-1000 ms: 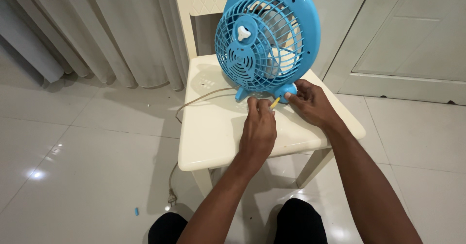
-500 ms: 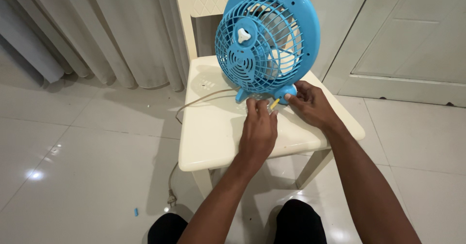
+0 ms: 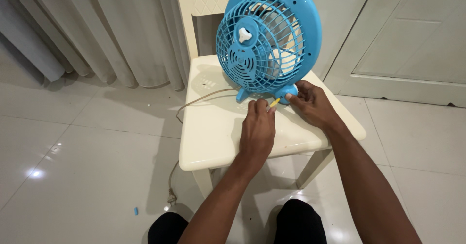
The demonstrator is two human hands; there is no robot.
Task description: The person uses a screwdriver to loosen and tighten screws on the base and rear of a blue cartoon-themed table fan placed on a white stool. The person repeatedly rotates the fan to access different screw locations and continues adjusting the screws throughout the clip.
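A blue fan (image 3: 268, 38) is stood upright at the far side of the cream desk (image 3: 218, 132). A small yellow tool (image 3: 274, 103) is pinched in the left hand (image 3: 257, 130) fingers; the fan's right foot (image 3: 287, 92) is gripped by the right hand (image 3: 310, 103).

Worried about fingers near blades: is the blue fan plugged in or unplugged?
Unplugged: the fan stands on the table, and its cord's plug lies loose on the floor.
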